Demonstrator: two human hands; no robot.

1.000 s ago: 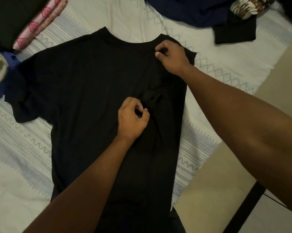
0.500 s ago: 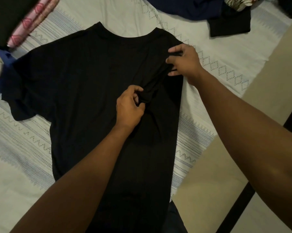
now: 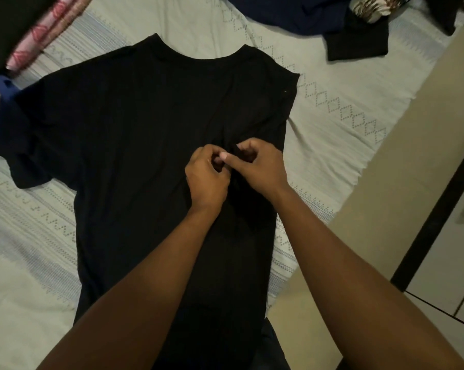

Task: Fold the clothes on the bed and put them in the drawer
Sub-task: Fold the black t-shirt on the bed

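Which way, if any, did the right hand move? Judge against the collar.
Yes. The right hand moved away from the collar, down the shirt, to meet the left hand.

— Where does the T-shirt [image 3: 134,134] lie?
— Flat on the bed [image 3: 345,116], mid-sheet, neck at the far end and hem toward the near edge. The sleeve on the left spreads outward; the one on the right is turned in over the body.
— And the hands?
— Both are on the shirt, right of its middle. The left hand [image 3: 205,177] and right hand [image 3: 260,166] touch, pinching fabric between them.
— What else is there?
— A folded pile [image 3: 46,36] lies at the far left. Another garment [image 3: 1,110] sits at the left edge against the spread sleeve. A heap of clothes [image 3: 292,12] lies far right, and a cupboard [image 3: 444,249] stands right of the bed.
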